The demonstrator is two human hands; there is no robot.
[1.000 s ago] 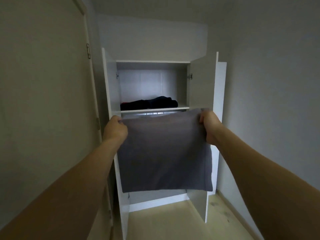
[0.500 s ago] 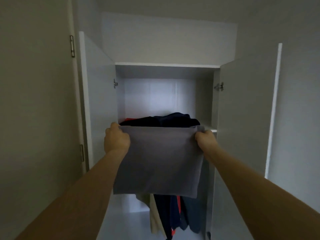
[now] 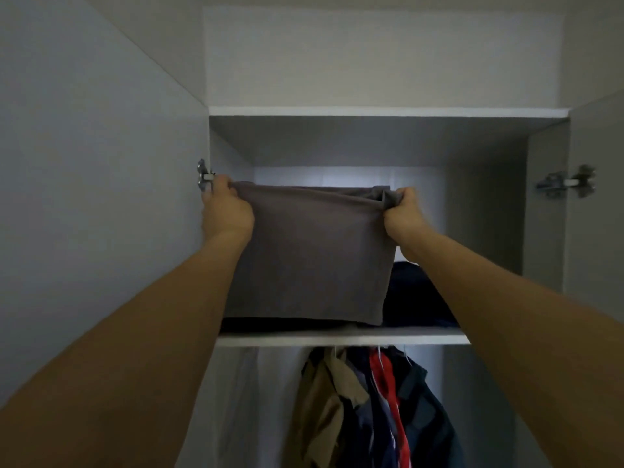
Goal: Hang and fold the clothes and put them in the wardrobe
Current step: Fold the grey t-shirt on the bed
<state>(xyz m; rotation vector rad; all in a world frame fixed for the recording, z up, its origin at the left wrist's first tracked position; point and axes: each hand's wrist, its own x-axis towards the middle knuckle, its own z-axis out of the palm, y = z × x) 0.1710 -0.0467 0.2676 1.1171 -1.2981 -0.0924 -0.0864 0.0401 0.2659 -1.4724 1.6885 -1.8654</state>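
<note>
A folded grey garment [image 3: 314,255] hangs flat in front of the upper compartment of the open white wardrobe [image 3: 337,111]. My left hand [image 3: 226,211] grips its top left corner and my right hand [image 3: 403,211] grips its top right corner, both raised above the shelf [image 3: 341,339]. The garment's lower edge reaches down to a pile of dark folded clothes [image 3: 418,298] lying on that shelf. It hides most of the pile.
Under the shelf, several garments hang close together: beige [image 3: 331,400], red [image 3: 388,383] and dark blue [image 3: 429,410]. Both wardrobe doors stand open, with metal hinges at left [image 3: 202,175] and right [image 3: 564,182]. The compartment's ceiling is close above my hands.
I have stepped close to the wardrobe. Both hands have lifted the grey garment from below the shelf up to the level of the upper compartment, over the dark pile.
</note>
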